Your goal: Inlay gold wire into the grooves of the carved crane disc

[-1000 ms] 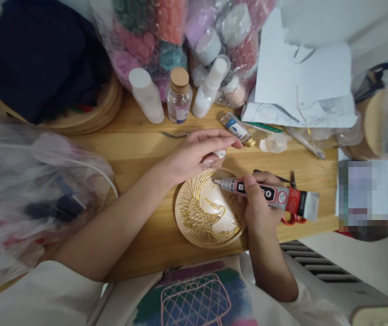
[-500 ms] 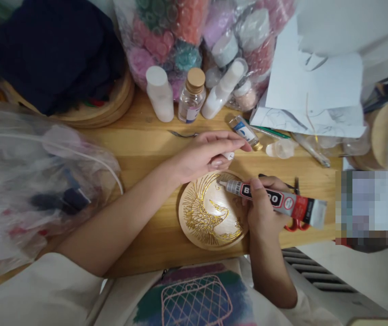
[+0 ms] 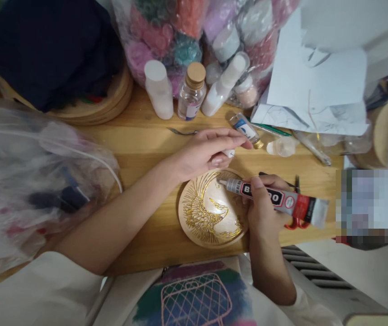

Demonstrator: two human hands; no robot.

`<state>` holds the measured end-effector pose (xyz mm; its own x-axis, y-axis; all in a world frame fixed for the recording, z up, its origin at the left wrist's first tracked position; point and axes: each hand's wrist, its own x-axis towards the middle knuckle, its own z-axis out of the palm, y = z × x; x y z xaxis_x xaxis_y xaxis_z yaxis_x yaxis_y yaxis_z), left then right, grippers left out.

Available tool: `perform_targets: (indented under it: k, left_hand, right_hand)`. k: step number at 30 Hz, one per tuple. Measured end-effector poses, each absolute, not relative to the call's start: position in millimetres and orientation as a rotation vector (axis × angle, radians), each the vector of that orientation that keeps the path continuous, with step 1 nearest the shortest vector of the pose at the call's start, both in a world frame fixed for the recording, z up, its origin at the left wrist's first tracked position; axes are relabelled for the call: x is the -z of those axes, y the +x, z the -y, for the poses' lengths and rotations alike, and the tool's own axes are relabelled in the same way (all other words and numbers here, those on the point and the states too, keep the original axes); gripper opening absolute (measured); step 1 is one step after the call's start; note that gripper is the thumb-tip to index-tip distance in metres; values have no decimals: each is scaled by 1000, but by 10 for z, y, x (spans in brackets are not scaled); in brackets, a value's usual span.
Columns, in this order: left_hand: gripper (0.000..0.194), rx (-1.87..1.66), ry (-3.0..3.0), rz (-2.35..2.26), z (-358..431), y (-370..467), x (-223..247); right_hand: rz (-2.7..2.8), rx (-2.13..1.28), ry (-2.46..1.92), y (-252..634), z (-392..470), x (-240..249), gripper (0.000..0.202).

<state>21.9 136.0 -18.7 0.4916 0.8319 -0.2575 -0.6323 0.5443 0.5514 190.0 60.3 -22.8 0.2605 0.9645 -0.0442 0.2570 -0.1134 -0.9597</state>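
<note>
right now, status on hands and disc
Right hand gripping tube, nozzle over wooden disc. Left hand holding small white item. Scissors partly hidden beside right hand.

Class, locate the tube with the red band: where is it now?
In the head view, the tube is right of centre, held in the right hand, its nozzle over the upper part of the round wooden disc.

Dimly lit, softly shadowed on worktop [image 3: 149, 246]. Glinting on gold-lined disc [image 3: 210, 213]. Stretched, smeared toward edges; pixelated at right.
</note>
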Motion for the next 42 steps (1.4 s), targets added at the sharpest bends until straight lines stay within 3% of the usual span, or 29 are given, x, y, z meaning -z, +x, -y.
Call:
perform_targets:
  k: [42]
  left_hand:
    - [27,-911,417,-565,-1360,229,149]
  right_hand:
    - [1273,-895,-1577,1927,-583,239,25]
